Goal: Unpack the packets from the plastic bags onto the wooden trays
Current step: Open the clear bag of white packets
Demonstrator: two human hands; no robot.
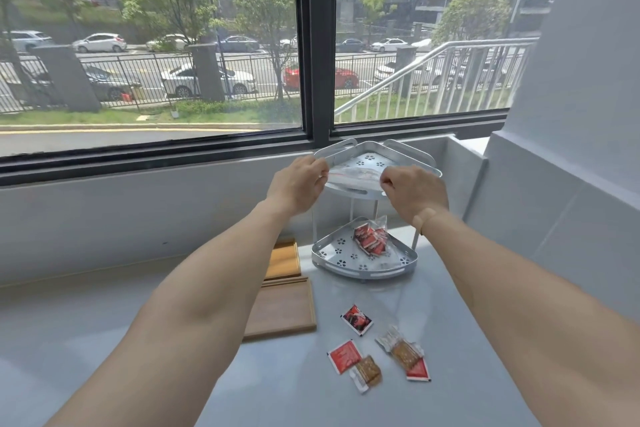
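Note:
My left hand [298,184] and my right hand [414,189] each pinch one end of a clear plastic bag [353,175] stretched over the top tier of a white corner rack [412,152]. Whether the bag holds anything I cannot tell. On the rack's lower tier [363,269] lies a second clear bag with red packets [370,241]. Two wooden trays sit left of the rack: a lighter one [285,258] behind and a darker one [284,310] in front, both partly hidden by my left arm. Loose red packets [356,320] and brown snack packets [403,352] lie on the counter.
The grey counter [433,305] runs under a large window, with a white wall rising at the right. A low ledge stands behind the rack.

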